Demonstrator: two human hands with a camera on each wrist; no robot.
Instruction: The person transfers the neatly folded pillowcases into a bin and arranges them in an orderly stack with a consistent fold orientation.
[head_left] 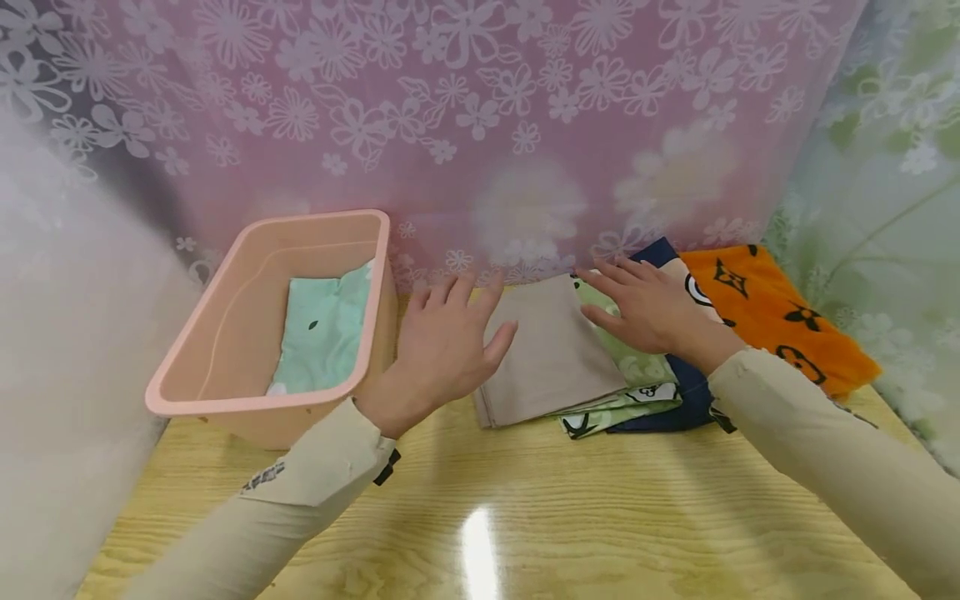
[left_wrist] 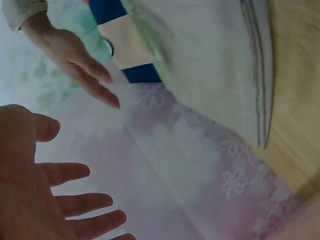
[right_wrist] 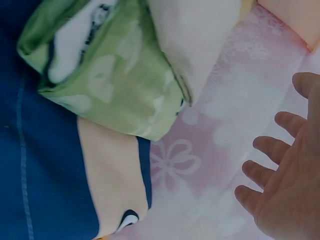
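Note:
My left hand (head_left: 444, 348) hovers with spread fingers between the pink basin and a folded beige cloth (head_left: 551, 350), holding nothing. On the other side, my right hand (head_left: 648, 308) is held out flat above the folded green patterned cloth (head_left: 637, 362), its fingers straight and no item in them. Beneath the green one lies a navy cloth (head_left: 693, 387), and an orange cloth (head_left: 765, 308) with black motifs is at the far right end of the overlapping row. In the right wrist view the navy cloth (right_wrist: 45, 165) shows a peach band with a printed black-and-white mark.
The pink plastic basin (head_left: 258, 408) stands at the left with a mint-green cloth (head_left: 326, 333) inside. Flowered pink curtain (head_left: 465, 125) hangs close behind the row of cloths. The wooden tabletop (head_left: 420, 533) stretches in front, with a bright reflection on it.

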